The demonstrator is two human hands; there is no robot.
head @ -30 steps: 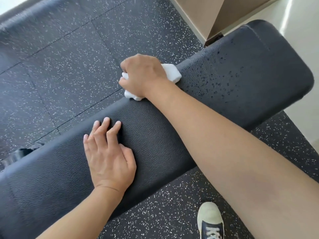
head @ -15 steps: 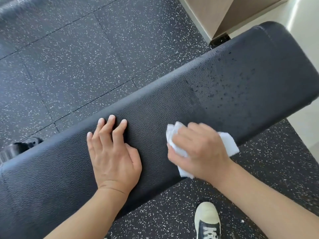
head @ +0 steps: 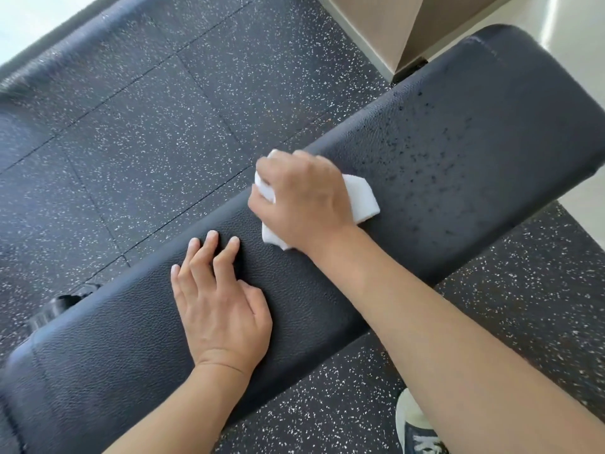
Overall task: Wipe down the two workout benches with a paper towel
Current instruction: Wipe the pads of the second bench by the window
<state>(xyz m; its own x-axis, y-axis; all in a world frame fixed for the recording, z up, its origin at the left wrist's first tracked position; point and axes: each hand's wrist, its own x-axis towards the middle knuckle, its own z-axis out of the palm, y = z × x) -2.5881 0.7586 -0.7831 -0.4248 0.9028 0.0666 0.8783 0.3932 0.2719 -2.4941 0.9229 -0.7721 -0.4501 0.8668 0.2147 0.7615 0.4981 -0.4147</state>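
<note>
- Wiping black textured-vinyl padded workout bench (head: 327,306) w/ folded white paper towel (head: 361,199), pinched under curled right hand (head: 302,199) mid-pad.
- Left hand (head: 219,303) flat, fingers straight, bracing at 7 o'clock.
- Tip: droplets (head: 435,152) at 2 o'clock; overlap strokes, firm pressure.

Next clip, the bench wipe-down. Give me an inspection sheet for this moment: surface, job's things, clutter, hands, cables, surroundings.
Surface: black padded bench, running diagonally; dark droplets speckle its far right part, while the part near the hands looks free of them.
Job's things: white paper towel, folded, pressed on the bench top; only one bench in view.
Clutter: nothing seen.
Hands: right hand grips the paper towel against the bench; left hand rests flat on the bench, fingers straight.
Cables: nothing seen.
Surroundings: dark speckled rubber floor; beige corner post at the top; a shoe at the bottom edge; a dark blurred part below the bench's left end, cannot tell what.
</note>
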